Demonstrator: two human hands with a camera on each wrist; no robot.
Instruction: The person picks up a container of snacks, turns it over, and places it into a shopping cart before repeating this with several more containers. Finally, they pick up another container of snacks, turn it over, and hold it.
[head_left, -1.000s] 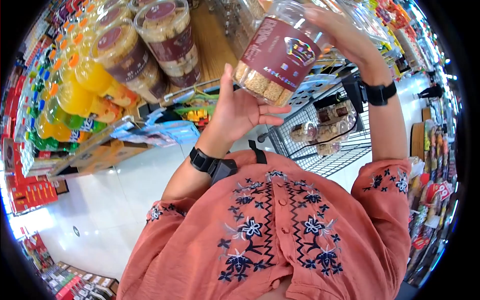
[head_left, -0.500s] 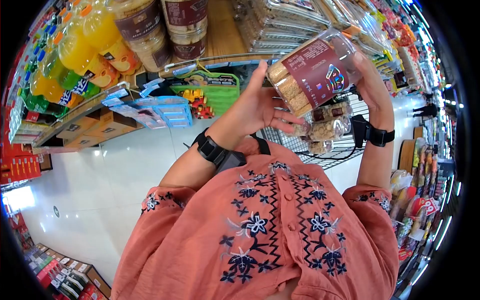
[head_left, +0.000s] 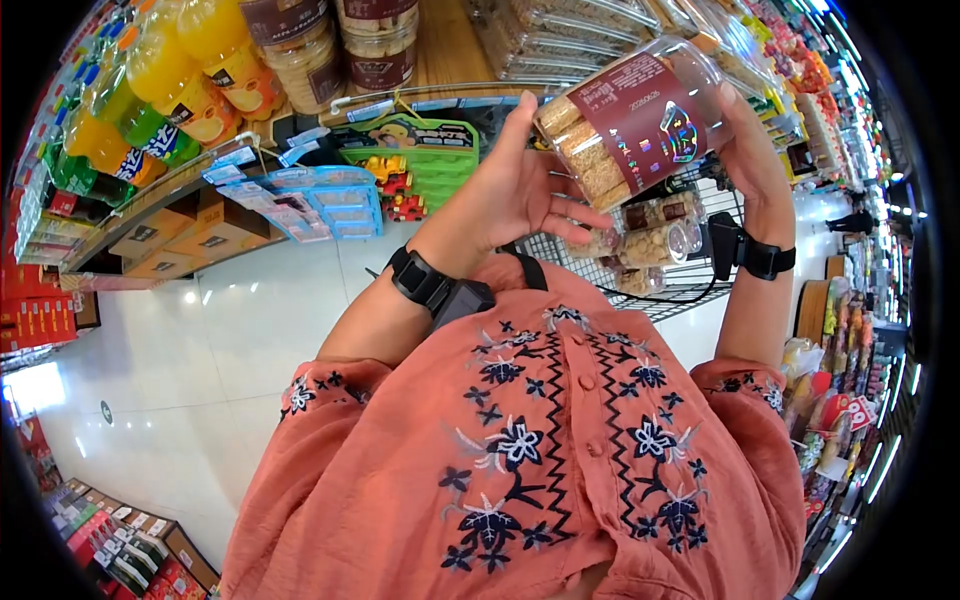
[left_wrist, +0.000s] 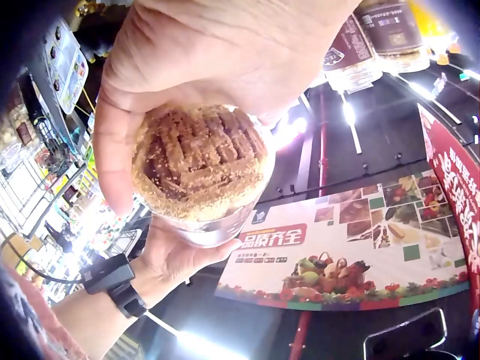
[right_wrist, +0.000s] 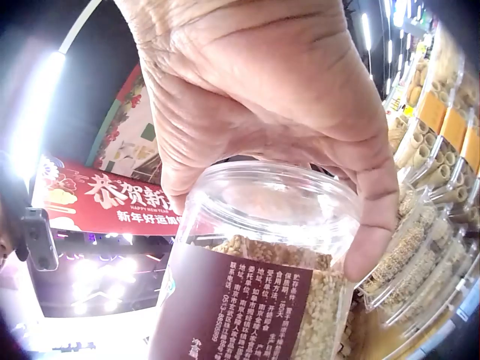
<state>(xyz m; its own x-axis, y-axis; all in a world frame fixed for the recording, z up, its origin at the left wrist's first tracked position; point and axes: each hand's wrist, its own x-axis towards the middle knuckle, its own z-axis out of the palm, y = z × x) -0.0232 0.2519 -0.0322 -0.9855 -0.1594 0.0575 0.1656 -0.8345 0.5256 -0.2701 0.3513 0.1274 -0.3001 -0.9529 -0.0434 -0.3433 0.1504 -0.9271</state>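
Note:
A clear plastic jar (head_left: 632, 130) with a maroon label and sesame-coated sticks inside is held tilted above the cart. Around its lid end curl the fingers and thumb of my right hand (head_left: 758, 165); the right wrist view shows this hand (right_wrist: 262, 82) gripping the jar (right_wrist: 225, 300) on both sides of the lid. My left hand (head_left: 505, 200) is by the jar's base, thumb raised and fingers loosely spread. In the left wrist view the jar's bottom (left_wrist: 202, 165) faces the camera, beneath the left hand (left_wrist: 217, 56); whether the fingers touch it is unclear.
A wire shopping cart (head_left: 665, 300) below holds several similar jars (head_left: 650, 245). Across the front are a wooden shelf (head_left: 445, 50) with stacked tubs (head_left: 380, 50), orange drink bottles (head_left: 170, 90) at left, packaged snacks (head_left: 560, 40), and blue hanging cards (head_left: 345, 205) along its edge.
Over the last second the jar and right hand have shifted right in the head view, and the jar's label has turned. The left hand has stayed by its base. The shelf appears higher in view.

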